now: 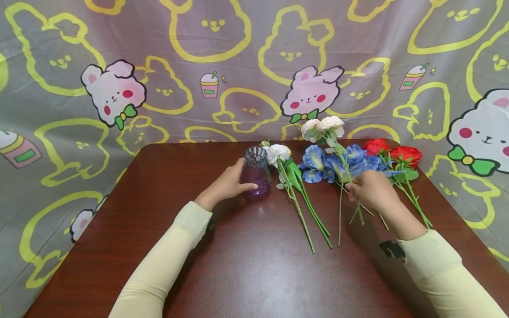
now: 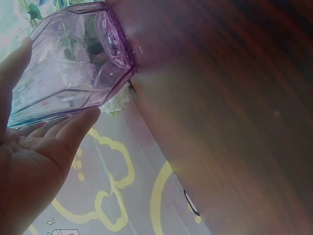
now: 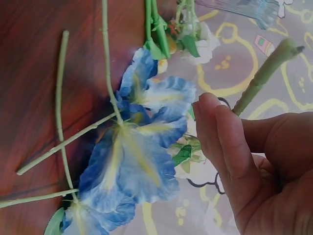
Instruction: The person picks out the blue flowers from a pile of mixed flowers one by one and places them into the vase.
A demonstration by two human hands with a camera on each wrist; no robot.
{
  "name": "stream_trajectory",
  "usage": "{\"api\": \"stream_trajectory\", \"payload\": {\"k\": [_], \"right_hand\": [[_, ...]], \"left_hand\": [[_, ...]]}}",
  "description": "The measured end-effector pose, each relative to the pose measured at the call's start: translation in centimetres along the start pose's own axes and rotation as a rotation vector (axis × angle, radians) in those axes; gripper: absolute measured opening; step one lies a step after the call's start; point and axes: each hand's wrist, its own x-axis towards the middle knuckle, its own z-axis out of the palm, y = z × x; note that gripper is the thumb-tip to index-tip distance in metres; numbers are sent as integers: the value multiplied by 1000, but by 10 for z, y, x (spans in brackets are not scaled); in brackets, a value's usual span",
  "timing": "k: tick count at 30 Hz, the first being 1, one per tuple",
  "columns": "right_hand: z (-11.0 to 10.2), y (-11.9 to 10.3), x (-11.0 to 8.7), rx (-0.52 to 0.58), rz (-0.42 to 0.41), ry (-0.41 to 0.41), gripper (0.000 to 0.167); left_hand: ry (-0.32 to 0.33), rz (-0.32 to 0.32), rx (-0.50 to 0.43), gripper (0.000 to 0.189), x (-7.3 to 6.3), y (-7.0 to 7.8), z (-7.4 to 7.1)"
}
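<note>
My left hand (image 1: 229,183) holds a faceted glass vase (image 1: 256,174), greyish at the rim and purple toward its base. In the left wrist view, thumb and fingers wrap the vase (image 2: 73,63) from both sides. My right hand (image 1: 374,190) pinches the green stem (image 3: 266,73) of an artificial flower with cream blooms (image 1: 323,128), lifted with its heads up over the table. Below and behind that hand lie blue iris-like flowers (image 1: 334,163), seen close in the right wrist view. The stem's middle is hidden by the fingers.
Right of the vase lies a white flower (image 1: 277,154) beside green-stemmed flowers (image 1: 294,174) with heads partly hidden. Red flowers (image 1: 405,155) lie at the far right. A patterned curtain (image 1: 238,101) hangs behind the dark wooden table (image 1: 254,274).
</note>
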Motion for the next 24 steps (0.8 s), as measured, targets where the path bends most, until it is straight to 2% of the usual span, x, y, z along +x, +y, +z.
{"api": "stream_trajectory", "payload": {"k": [10, 18, 24], "right_hand": [[-3, -7, 0, 5, -13, 76, 30], [-1, -24, -2, 77, -37, 50, 25], [11, -37, 0, 83, -93, 31, 25]], "left_hand": [[-3, -6, -12, 82, -1, -1, 1], [1, -1, -2, 83, -1, -1, 1], [0, 4, 3, 83, 0, -2, 1]]}}
